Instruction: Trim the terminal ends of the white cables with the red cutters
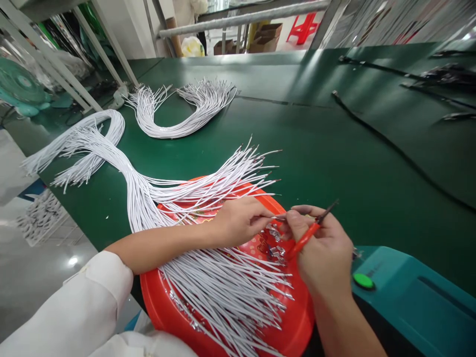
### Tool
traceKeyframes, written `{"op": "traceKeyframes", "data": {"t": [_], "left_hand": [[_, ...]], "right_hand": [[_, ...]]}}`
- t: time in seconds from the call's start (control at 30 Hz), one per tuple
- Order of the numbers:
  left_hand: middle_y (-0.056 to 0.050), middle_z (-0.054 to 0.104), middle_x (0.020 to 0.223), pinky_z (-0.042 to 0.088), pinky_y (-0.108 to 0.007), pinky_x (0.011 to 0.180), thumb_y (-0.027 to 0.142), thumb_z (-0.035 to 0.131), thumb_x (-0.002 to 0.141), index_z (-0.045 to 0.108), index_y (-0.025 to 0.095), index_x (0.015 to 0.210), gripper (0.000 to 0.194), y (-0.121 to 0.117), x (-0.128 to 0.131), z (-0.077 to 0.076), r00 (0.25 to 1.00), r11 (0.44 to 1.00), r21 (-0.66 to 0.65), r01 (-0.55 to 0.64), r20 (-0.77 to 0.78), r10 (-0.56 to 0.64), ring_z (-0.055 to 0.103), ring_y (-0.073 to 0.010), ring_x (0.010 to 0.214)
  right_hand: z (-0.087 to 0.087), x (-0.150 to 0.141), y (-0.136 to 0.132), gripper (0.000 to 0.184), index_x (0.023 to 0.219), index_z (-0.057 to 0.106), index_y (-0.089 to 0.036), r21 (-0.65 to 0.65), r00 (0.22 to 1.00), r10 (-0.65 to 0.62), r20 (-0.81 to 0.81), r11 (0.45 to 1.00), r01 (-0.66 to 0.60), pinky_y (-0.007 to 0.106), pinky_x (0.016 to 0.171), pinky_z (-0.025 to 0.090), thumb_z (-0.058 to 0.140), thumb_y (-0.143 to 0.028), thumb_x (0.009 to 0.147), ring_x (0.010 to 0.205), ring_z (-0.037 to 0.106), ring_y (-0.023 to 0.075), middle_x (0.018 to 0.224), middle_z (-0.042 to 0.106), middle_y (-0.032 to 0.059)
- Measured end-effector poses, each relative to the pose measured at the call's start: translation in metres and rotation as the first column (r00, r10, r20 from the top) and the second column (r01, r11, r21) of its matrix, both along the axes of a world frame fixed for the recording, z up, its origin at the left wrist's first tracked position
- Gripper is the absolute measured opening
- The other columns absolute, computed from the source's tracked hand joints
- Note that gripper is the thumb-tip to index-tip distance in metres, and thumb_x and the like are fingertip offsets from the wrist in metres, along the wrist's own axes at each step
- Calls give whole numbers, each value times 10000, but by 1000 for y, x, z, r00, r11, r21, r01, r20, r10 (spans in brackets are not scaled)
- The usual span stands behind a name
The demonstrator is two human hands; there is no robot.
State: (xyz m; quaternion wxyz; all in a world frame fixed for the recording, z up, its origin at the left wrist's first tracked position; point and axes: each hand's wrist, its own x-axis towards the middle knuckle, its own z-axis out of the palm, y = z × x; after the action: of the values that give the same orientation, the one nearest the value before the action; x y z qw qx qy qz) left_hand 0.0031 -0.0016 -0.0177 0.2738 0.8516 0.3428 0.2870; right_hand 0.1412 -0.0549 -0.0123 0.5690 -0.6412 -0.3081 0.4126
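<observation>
My left hand [240,220] is closed, its thumb and finger pinching the end of a thin white wire [278,217] over the red tray [299,312]. At the same wire end, the fingertips of my right hand [327,248] meet it. That hand is also closed around an orange-handled tool [308,237] with a narrow dark tip, probably small scissors. Beneath my left forearm, a large bundle of white wires [226,287] fans across the tray. Another bundle [208,186] passes over the tray's far rim. Small shiny metal pieces [275,253] lie in the tray between my hands.
Two more white wire bundles [178,130] [111,126] rest on the green table [297,139]. A teal machine [416,297] with a green button stands at right. Black cables [390,139] stretch along the right side. Metal shelf legs [115,44] rise at left, near a green fan [22,87].
</observation>
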Motion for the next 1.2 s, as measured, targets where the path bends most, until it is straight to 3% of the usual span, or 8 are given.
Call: {"op": "traceKeyframes", "data": {"t": [0.13, 0.33, 0.43, 0.53, 0.63, 0.7, 1.03, 1.2], "left_hand": [[-65, 664, 826, 467, -221, 673, 230, 406, 893, 645, 137, 815, 268, -2, -2, -6, 983, 968, 230, 99, -175, -59, 600, -128, 773], [-59, 650, 773, 450, -232, 612, 266, 364, 912, 639, 135, 805, 323, -3, -2, -7, 978, 950, 311, 39, -208, 28, 582, -135, 715], [-57, 651, 773, 452, -234, 636, 240, 421, 883, 641, 136, 818, 252, -3, -1, -2, 991, 986, 165, -19, -124, 40, 576, -130, 713], [-27, 656, 754, 451, -223, 651, 201, 516, 823, 647, 152, 804, 141, -3, 1, 3, 995, 977, -188, -103, -30, 99, 576, -113, 690], [-3, 636, 681, 426, -200, 570, 214, 571, 782, 644, 139, 777, 106, -1, 4, 5, 986, 825, -554, -111, 39, 159, 548, -88, 594], [10, 605, 628, 406, -189, 533, 222, 575, 777, 636, 122, 767, 118, 2, 5, 5, 983, 719, -690, -83, 60, 172, 512, -71, 539], [16, 577, 615, 427, -163, 513, 213, 583, 787, 640, 102, 781, 125, 7, 0, 4, 996, 553, -831, 60, 82, 16, 498, -39, 507], [3, 599, 630, 452, -195, 565, 245, 633, 762, 657, 101, 793, 149, 6, 2, 8, 984, 557, -827, 76, 152, 92, 505, -44, 526]], "right_hand": [[-1, -1, 1, 384, 791, 545, -206, -45, 1000, 10, -18, 999, -11, 216, 421, 404, 739, -483, 608, 452, 484, 99, 547, 547, -45], [-8, 0, 3, 331, 783, 540, -210, -4, 997, 68, 43, 998, -68, 260, 564, 474, 752, -342, 567, 591, 563, 130, 647, 578, -28], [-12, 2, 2, 241, 793, 544, -215, 11, 978, 92, 186, 995, -96, 268, 576, 465, 690, -324, 635, 615, 562, 136, 685, 583, -18], [-14, 3, -1, 177, 802, 557, -217, 15, 931, 105, 349, 993, -117, 274, 590, 455, 640, -320, 685, 635, 562, 140, 733, 599, -4], [-13, 3, -2, 162, 800, 567, -218, 6, 884, 102, 457, 993, -118, 273, 590, 447, 617, -330, 694, 620, 563, 139, 738, 612, -1], [-13, 3, -3, 168, 797, 572, -219, 3, 865, 98, 493, 993, -114, 272, 587, 444, 614, -345, 694, 603, 564, 138, 727, 618, -4], [-14, 6, -1, 182, 793, 585, -225, -28, 842, 137, 522, 989, -143, 291, 617, 438, 606, -361, 673, 651, 586, 167, 752, 646, 8], [-16, 8, 1, 244, 800, 592, -215, -98, 868, 98, 486, 994, -58, 261, 516, 413, 635, -408, 658, 531, 531, 138, 630, 596, -16]]}}
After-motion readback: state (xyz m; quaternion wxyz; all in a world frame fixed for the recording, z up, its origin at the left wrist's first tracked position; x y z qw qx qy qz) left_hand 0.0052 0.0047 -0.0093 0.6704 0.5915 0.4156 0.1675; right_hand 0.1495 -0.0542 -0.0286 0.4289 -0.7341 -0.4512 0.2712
